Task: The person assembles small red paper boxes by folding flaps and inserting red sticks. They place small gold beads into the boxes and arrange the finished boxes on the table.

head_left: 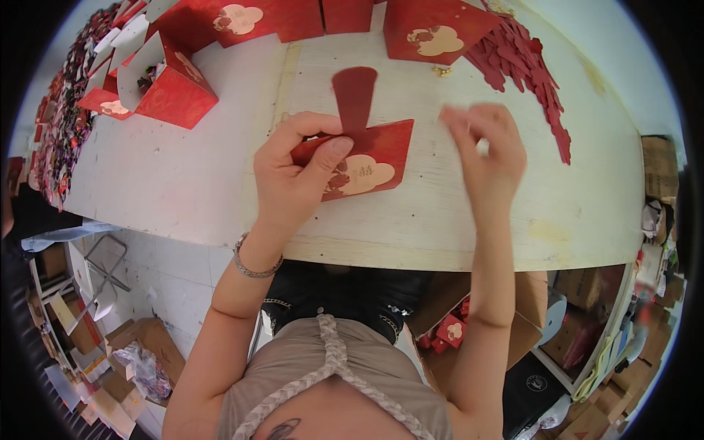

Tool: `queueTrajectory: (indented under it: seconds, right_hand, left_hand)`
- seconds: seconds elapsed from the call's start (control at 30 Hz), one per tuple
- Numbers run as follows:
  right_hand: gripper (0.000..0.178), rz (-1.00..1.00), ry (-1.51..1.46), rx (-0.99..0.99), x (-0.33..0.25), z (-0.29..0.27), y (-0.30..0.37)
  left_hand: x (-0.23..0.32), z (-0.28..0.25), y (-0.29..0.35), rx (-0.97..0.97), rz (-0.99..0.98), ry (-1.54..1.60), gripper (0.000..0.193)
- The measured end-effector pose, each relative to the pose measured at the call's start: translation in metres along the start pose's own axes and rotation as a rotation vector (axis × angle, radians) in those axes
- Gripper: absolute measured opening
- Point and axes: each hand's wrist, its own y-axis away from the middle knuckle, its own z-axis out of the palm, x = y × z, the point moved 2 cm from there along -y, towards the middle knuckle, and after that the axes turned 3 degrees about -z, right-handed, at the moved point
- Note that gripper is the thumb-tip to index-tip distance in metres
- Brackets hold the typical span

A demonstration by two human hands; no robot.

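My left hand (297, 161) is closed on a red paper gift box (389, 150) with a cream flower-shaped label. Its thumb presses at the base of a dark red strap (356, 92), which stands up from the box's upper edge. To the right, apart from the box, my right hand (488, 139) is raised over the table. Its thumb and forefinger are pinched together and smeared by motion, so anything between them is too small to make out. Small gold fasteners (441, 71) lie on the table beyond that hand.
Several red boxes (440, 37) stand along the far side of the white table (183, 176). Loose dark red straps (524, 62) are heaped at the far right. An open red box (176, 92) and a dark, multicoloured pile (62, 139) are at the left. Below, a carton (528, 301) holds small red boxes.
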Motion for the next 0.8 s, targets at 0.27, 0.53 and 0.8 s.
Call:
queueTrajectory:
  seconds: [0.27,0.53,0.8]
  right_hand:
    - [0.032,-0.461,-0.117,0.041,-0.043,0.029,0.030]
    - [0.029,-0.387,-0.171,0.024,-0.042,0.034,0.030]
    - [0.024,-0.267,-0.153,0.058,-0.052,0.035,0.029]
  left_hand:
    - [0.001,-0.002,0.006,-0.109,-0.047,0.055,0.013]
    - [0.001,-0.003,0.001,-0.194,0.118,0.043,0.014]
    - [-0.002,-0.006,0.005,-0.203,0.185,0.015,0.013]
